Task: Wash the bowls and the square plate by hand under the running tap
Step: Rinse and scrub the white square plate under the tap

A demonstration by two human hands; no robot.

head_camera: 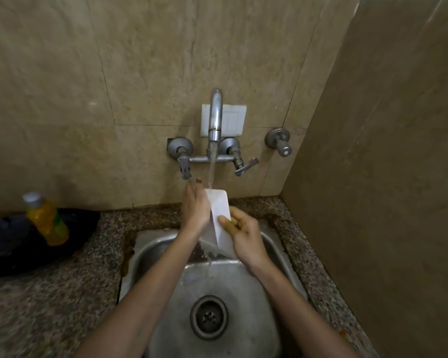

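Observation:
A white square plate (221, 206) stands on edge, tilted, above the steel sink (269, 332). Water from the tap (215, 117) falls onto its top edge and runs off its lower corner into the basin. My left hand (195, 205) lies flat against the plate's left face. My right hand (243, 232) grips the plate's lower right edge, thumb on the front. No bowls are in view.
A yellow bottle (47, 220) with a silver cap stands on a black tray (5, 244) on the speckled counter at the left. Two tap handles (184, 166) (245, 165) and a separate valve (279, 142) stick out of the tiled wall. A side wall closes the right.

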